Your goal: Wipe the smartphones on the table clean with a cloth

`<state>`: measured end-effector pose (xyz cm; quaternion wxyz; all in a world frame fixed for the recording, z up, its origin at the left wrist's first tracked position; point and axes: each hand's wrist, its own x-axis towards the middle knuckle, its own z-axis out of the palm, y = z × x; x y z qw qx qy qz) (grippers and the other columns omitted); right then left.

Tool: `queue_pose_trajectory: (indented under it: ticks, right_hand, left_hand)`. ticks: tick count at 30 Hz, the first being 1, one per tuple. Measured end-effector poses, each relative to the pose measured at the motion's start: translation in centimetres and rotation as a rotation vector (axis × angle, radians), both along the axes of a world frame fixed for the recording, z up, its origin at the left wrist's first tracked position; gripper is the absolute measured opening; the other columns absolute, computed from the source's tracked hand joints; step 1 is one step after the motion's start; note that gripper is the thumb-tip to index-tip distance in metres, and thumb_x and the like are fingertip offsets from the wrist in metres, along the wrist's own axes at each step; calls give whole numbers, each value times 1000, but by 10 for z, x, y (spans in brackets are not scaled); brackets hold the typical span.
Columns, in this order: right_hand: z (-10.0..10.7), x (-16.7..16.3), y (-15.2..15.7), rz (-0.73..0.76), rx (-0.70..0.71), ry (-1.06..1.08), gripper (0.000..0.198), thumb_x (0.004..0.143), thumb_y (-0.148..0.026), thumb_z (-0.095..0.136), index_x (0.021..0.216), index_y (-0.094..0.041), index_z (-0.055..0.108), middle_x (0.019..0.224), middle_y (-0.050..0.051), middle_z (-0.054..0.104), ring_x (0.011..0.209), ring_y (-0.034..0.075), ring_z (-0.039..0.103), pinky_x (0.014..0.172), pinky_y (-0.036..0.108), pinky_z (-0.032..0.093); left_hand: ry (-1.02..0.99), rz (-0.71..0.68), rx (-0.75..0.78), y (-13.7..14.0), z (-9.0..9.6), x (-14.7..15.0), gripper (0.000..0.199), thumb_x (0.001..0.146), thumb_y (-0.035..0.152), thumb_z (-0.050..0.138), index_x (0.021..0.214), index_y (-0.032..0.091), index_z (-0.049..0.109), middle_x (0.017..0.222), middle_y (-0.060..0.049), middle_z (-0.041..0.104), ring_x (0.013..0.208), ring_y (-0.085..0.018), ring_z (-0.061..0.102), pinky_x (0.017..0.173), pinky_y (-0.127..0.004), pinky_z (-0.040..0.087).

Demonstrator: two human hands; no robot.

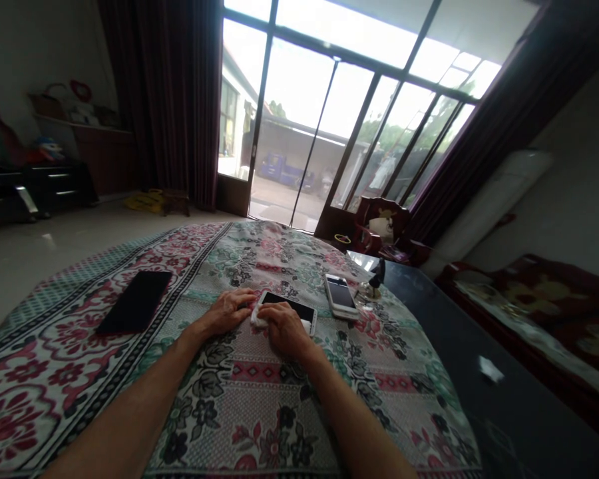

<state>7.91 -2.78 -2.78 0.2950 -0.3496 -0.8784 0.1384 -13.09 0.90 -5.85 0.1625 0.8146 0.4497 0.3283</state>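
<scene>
A white phone (295, 306) with a dark screen lies flat on the patterned tablecloth (274, 372). My left hand (229, 311) rests at its left end, thumb and fingers apart, the fingertips at or close to its edge. Across the lower left part of the screen lies my right hand (285, 327), its fingers bent and pressed down over a white tissue (259, 319) that is mostly hidden. To the right sits another white phone (342, 295), apparently on top of something pale. A large black phone or small tablet (136, 303) is left of my hands.
A small dark figurine on a clear base (376, 283) stands near the cloth's right edge. Beyond it, a dark glossy tabletop (444, 346) carries a crumpled white piece (489, 369). Wooden seats line the right; glass doors (299, 146) are ahead.
</scene>
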Motion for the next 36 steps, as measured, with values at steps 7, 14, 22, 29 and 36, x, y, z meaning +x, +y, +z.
queue_pose_trajectory:
  ticks: [7, 14, 22, 29, 36]
  right_hand:
    - [9, 3, -11, 18, -40, -14, 38, 76, 2, 47, 94, -20, 73, 109, 4, 74, 102, 17, 65, 95, 30, 42]
    - [19, 16, -7, -18, -169, 40, 41, 76, 1, 47, 95, -22, 74, 102, 1, 75, 95, 15, 68, 88, 25, 48]
    - [15, 52, 21, -454, -37, 135, 39, 76, 2, 47, 94, -20, 74, 104, 5, 74, 100, 20, 66, 93, 30, 46]
    - [0, 52, 22, -487, -7, -38, 39, 75, 3, 49, 92, -22, 74, 98, 4, 74, 96, 20, 64, 92, 30, 42]
    - [-5, 51, 21, -496, 41, -43, 38, 76, 4, 50, 94, -20, 73, 100, 5, 73, 96, 20, 62, 91, 30, 43]
  left_hand:
    - [12, 1, 5, 1, -3, 1, 39, 81, 30, 55, 114, 19, 72, 132, -11, 63, 123, -26, 57, 107, -41, 41]
    - [-19, 5, 29, 2, -6, 1, 36, 81, 30, 55, 111, 24, 74, 129, -8, 66, 120, -25, 60, 106, -40, 43]
    - [16, 84, 58, -5, -3, 8, 36, 84, 34, 57, 114, 21, 72, 127, -9, 66, 118, -26, 60, 105, -40, 43]
    - [160, 65, 84, -11, 4, 14, 36, 82, 35, 64, 115, 24, 71, 129, -7, 64, 119, -26, 59, 103, -40, 42]
    - [147, 98, 88, -9, 1, 13, 49, 81, 43, 64, 125, 20, 65, 131, -11, 63, 122, -28, 57, 105, -42, 41]
